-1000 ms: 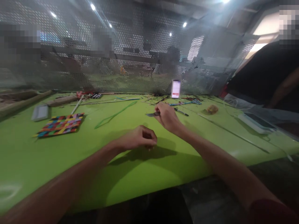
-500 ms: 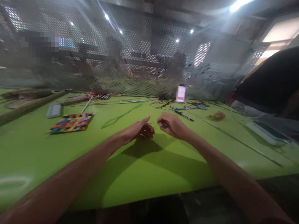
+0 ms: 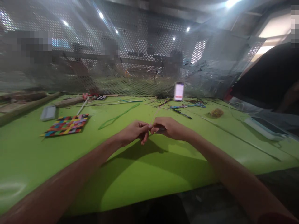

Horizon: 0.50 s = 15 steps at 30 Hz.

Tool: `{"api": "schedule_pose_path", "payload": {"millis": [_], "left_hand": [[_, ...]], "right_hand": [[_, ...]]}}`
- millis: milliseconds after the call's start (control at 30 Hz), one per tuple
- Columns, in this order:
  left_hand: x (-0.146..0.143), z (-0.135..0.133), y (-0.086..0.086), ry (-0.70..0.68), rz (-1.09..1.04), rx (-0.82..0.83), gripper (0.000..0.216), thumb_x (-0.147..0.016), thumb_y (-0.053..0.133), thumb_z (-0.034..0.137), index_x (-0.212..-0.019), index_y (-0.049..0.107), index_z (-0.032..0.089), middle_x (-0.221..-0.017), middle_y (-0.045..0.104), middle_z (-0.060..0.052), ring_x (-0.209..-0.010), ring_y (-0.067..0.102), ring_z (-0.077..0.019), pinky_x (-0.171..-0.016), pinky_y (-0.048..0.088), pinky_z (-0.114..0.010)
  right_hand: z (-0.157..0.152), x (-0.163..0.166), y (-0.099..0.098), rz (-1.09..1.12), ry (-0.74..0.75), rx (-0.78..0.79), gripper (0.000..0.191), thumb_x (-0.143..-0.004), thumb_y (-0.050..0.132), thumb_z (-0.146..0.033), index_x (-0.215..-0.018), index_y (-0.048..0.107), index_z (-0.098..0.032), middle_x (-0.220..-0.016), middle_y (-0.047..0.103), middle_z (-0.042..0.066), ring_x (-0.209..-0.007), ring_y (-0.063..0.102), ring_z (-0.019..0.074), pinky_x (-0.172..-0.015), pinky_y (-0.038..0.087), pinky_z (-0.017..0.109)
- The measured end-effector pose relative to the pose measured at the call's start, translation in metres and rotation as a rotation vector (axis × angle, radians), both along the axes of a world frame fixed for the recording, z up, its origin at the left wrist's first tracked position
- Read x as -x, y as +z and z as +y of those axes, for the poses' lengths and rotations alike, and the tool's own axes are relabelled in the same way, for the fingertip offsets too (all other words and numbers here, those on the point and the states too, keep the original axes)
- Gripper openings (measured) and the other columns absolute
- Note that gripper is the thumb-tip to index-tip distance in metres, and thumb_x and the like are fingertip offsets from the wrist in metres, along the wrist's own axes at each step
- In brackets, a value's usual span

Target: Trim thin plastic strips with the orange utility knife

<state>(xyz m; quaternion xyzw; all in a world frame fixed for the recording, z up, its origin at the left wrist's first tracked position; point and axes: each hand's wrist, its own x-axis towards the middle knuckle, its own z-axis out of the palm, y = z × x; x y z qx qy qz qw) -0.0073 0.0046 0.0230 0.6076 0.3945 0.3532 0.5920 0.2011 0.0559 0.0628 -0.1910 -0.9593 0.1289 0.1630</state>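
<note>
My left hand (image 3: 136, 130) and my right hand (image 3: 170, 127) meet over the middle of the green table, fingertips touching or nearly so. Between them rises a thin pinkish strip (image 3: 154, 115), its lower end pinched by the left thumb and forefinger. The right fingers are curled around a small flat greyish object (image 3: 161, 129), possibly a blade; most of it is hidden in the palm. Beyond the right hand lies a black pen (image 3: 182, 114). A loop of green strip (image 3: 119, 116) lies beyond the left hand.
A colourful woven square (image 3: 67, 125) and a grey box (image 3: 48, 113) lie left on the green table (image 3: 130, 180). Right are a long thin stick (image 3: 240, 138), a tangled yellowish bundle (image 3: 216, 112) and a cased device (image 3: 266, 127). A lit phone (image 3: 179, 91) stands behind; a person in black (image 3: 268, 77) is close by.
My hands have come together, and the left fingers have closed from spread to a pinch. The thin pinkish strip now shows between them. The view has shifted slightly.
</note>
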Motion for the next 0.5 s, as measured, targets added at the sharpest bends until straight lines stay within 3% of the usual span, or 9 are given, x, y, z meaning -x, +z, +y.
{"api": "schedule_pose_path", "payload": {"millis": [333,500], "left_hand": [[-0.0031,-0.0035,0.0041,-0.091,-0.035,0.070,0.038,-0.090,0.063,0.052,-0.081,0.061,0.015,-0.061,0.065,-0.002,-0.053,0.061,-0.0130,-0.057,0.049,-0.026],[0.0008,-0.0065,0.0026,-0.123,-0.109,0.083,0.025,-0.097,0.054,0.037,-0.092,0.065,0.016,-0.070,0.069,-0.003,-0.061,0.064,-0.0141,-0.065,0.052,-0.028]], "right_hand": [[-0.0017,0.0023,-0.0053,0.044,0.021,0.123,0.020,-0.100,0.052,-0.026,-0.089,0.062,-0.013,-0.085,0.069,0.006,-0.073,0.056,0.0113,-0.069,0.038,0.022],[-0.0001,0.0022,-0.0093,0.092,-0.001,0.122,0.015,-0.095,0.056,-0.021,-0.082,0.060,-0.013,-0.077,0.066,0.004,-0.066,0.051,0.0106,-0.064,0.036,0.022]]}}
